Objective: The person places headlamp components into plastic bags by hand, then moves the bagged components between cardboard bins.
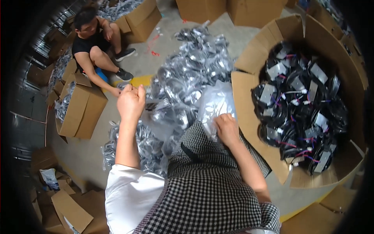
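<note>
My left hand is raised out over the pile with its fingers closed. Just right of it, a clear plastic bag with something dark inside hangs from it, partly blurred. On my lap lies a stack of clear plastic bags; my right hand pinches its near edge with curled fingers. Beyond my knees spreads a heap of bagged parts on the floor. To the right, an open carton holds many black coiled cables with grey metal pieces, white connectors and coloured wires.
A person sits on the left, one arm stretched toward the floor beside a carton of bagged parts. Large cardboard boxes stand at the back. More open boxes lie at lower left. Yellow lines mark the floor.
</note>
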